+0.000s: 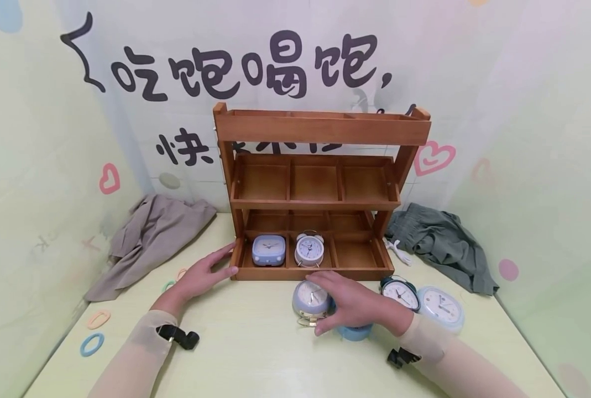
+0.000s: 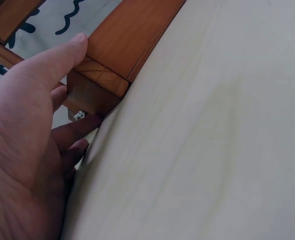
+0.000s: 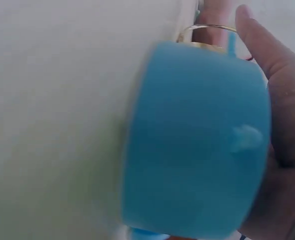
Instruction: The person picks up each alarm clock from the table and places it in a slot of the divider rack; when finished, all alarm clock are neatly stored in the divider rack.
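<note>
My left hand (image 1: 202, 279) rests against the left end of the wooden shelf (image 1: 312, 275), thumb at its front corner and fingers along its side. My right hand (image 1: 352, 301) reaches around a lavender alarm clock (image 1: 309, 298) lying face up, fingers near one edge and thumb by its gold handle. Firm contact there cannot be told. Under that palm lies a blue alarm clock (image 1: 355, 333), large in the right wrist view (image 3: 197, 140). In the bottom tier stand a square blue clock (image 1: 268, 250), left, and a white twin-bell clock (image 1: 309, 250), middle.
Right of my right hand lie a dark green alarm clock (image 1: 399, 293) and a pale blue clock (image 1: 442, 308). Grey-brown cloth (image 1: 156, 237) is heaped at left, dark green cloth (image 1: 439, 246) at right. A blue ring (image 1: 92, 344) and an orange ring (image 1: 98, 319) lie front left.
</note>
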`<state>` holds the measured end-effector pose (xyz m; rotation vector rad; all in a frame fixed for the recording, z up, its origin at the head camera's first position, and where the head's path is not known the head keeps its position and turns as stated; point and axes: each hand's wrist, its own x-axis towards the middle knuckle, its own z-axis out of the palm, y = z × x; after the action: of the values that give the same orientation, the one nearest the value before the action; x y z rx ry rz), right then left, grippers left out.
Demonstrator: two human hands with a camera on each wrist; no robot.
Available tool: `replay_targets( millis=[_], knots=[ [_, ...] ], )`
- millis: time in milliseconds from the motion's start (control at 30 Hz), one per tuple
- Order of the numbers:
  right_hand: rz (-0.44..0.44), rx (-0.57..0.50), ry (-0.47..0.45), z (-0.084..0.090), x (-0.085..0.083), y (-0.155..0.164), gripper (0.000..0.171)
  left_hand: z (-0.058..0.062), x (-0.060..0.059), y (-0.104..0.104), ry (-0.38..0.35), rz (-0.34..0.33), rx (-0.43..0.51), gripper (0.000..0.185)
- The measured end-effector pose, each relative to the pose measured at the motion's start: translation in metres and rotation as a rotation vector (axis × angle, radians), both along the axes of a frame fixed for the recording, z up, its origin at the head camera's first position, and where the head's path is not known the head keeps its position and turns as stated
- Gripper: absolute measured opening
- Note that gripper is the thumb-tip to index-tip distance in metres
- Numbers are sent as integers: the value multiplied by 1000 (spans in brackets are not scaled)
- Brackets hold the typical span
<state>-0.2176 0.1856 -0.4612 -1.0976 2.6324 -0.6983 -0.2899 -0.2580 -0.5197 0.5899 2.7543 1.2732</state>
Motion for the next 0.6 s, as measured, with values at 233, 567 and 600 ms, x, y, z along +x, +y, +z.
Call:
replay_targets(
  millis=[233,567,600],
  knots=[
    [-13,1,1,-6,-1,-3,115,-1,0,-1,-1,15,-17,78],
    [-21,-2,91,-10,1,-7,98,0,0,0,-15,12,-4,78],
    [-24,0,94,-9,2,-7,97,0,0,0,-15,11,-4,78]
  ],
)
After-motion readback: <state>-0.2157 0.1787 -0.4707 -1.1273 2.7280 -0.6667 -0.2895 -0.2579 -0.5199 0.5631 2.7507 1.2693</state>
